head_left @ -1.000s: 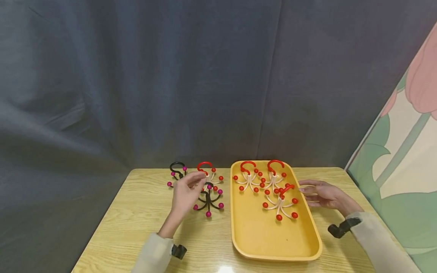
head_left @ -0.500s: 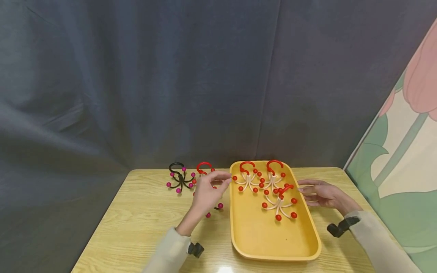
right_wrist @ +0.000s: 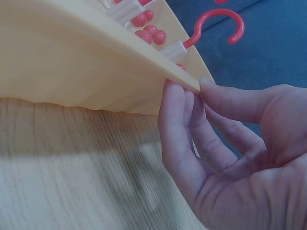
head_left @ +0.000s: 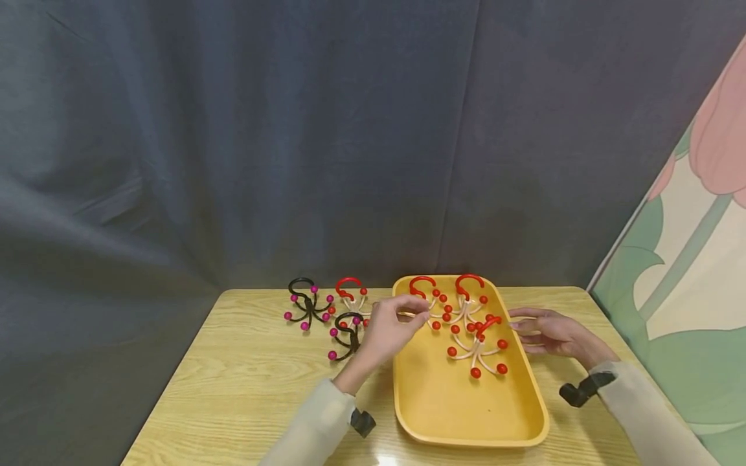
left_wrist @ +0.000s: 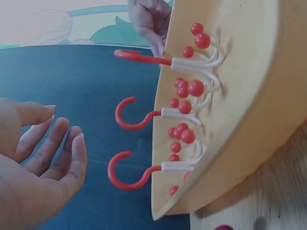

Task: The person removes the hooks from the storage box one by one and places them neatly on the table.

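The left hand (head_left: 389,327) is above the far-left part of the yellow tray (head_left: 472,443), thumb and fingers apart, holding nothing. The right hand (head_left: 550,333) pinches the tray's right rim; a light grip should steady it without tipping. The tray lies on the tabletop's (head_left: 233,382) right half, reaching close to its far edge, and carries 3 red-hooked hangers (head_left: 478,346) standing hook up.

A hanger here is best taken by its hook, lifted above its neighbours' crowded balls. Raising the fingers before moving sideways would avoid snagging the far-left hanger (left_wrist: 178,166).

Toward the tabletop's far edge, left of the tray, stand 2 black hangers (head_left: 309,304) and 1 more red-hooked hanger (head_left: 349,281); the left forearm should clear them.
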`<state>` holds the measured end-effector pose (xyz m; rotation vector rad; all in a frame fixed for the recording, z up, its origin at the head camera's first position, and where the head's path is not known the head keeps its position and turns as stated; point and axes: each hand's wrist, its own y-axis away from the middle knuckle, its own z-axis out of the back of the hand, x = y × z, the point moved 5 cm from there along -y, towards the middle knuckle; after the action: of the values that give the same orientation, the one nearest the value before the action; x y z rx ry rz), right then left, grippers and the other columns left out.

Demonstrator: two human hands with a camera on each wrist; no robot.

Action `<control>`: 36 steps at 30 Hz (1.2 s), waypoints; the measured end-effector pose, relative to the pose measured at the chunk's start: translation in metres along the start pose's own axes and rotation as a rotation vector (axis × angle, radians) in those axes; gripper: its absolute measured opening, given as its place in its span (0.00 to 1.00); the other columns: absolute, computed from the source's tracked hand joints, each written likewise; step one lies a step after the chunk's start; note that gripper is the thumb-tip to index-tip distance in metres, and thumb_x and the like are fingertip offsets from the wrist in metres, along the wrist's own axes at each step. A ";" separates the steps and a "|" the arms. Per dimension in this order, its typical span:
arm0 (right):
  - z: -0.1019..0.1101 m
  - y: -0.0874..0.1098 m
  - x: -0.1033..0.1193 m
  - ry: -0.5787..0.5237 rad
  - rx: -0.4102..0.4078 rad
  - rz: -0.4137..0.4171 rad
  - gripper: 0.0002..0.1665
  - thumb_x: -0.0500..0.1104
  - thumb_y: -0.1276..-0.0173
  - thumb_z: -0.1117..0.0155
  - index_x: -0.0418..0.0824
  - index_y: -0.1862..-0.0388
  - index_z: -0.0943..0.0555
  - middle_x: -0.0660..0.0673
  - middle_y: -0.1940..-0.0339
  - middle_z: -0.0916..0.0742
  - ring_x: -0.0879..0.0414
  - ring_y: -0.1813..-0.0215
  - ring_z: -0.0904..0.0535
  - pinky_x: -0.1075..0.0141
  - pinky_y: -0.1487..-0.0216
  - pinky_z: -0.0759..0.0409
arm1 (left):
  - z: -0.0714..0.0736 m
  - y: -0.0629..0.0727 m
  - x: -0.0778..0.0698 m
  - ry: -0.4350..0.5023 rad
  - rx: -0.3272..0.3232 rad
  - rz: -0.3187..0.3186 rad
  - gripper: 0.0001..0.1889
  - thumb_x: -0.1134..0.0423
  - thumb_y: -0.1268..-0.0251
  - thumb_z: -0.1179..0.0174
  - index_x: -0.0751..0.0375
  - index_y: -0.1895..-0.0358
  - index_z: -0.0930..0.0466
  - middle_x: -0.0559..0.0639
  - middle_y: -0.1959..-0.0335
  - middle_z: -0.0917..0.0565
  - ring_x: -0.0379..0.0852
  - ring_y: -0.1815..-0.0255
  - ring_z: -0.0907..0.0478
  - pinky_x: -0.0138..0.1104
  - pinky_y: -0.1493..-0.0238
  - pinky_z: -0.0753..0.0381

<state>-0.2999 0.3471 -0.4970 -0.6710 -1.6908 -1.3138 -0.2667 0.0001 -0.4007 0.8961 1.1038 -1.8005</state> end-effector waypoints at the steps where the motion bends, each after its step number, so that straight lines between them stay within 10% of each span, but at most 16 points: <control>1: 0.000 0.000 0.000 -0.004 -0.004 -0.003 0.17 0.38 0.19 0.40 0.47 0.35 0.19 0.50 0.54 0.08 0.55 0.56 0.10 0.58 0.51 0.09 | -0.004 -0.001 0.001 0.001 0.010 0.004 0.07 0.64 0.30 0.30 0.56 0.53 0.09 0.50 0.56 0.07 0.40 0.54 0.11 0.27 0.54 0.13; 10: -0.001 0.000 0.000 -0.006 -0.002 0.004 0.17 0.39 0.20 0.38 0.48 0.36 0.19 0.50 0.55 0.08 0.56 0.57 0.10 0.58 0.52 0.09 | -0.039 -0.011 0.008 -0.003 0.117 0.026 0.09 0.61 0.31 0.28 0.57 0.51 0.09 0.52 0.52 0.07 0.32 0.58 0.12 0.23 0.56 0.14; 36: -0.001 0.000 -0.001 -0.014 0.018 0.001 0.16 0.39 0.19 0.40 0.48 0.36 0.18 0.49 0.55 0.07 0.55 0.55 0.08 0.58 0.50 0.09 | -0.107 -0.026 0.018 0.065 0.153 0.148 0.19 0.59 0.38 0.23 0.54 0.44 0.10 0.48 0.45 0.08 0.40 0.48 0.10 0.23 0.50 0.15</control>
<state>-0.2991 0.3460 -0.4977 -0.6717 -1.7109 -1.2951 -0.2816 0.1007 -0.4463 1.1044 0.9230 -1.7610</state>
